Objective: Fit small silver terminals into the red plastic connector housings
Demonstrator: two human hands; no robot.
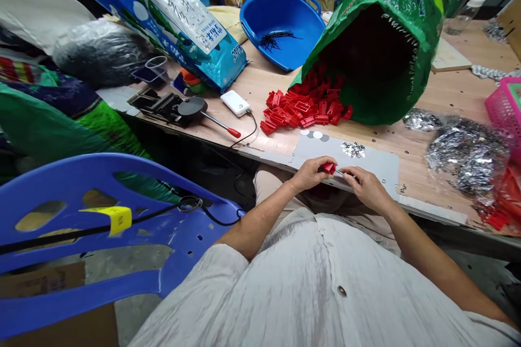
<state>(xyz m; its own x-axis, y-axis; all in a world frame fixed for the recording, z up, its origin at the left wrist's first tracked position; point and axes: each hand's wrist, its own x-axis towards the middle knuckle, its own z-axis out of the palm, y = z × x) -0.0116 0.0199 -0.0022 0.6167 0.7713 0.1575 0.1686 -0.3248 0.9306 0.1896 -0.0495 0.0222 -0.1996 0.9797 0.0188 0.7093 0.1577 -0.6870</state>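
My left hand (310,173) pinches a small red plastic part (329,168) at the table's near edge, over a grey mat (374,160). Fingers closed, my right hand (366,187) meets the part from the right and holds a thin metal piece against it. Behind the mat, a heap of the same red plastic parts (303,108) spills from a green woven sack (391,27) lying on its side. A little pile of small shiny metal pieces (353,149) lies on the mat, with a few white discs (313,134) to its left.
A blue basin (260,16) with thin black pieces stands at the back, another person's hand behind it. A white power bank (235,102), a black hand tool with a red-tipped handle (179,108), and a blue printed bag (179,16) lie left. Silvery bags (468,154) and a pink basket (502,108) sit right. A blue plastic chair (101,227) stands at my left.
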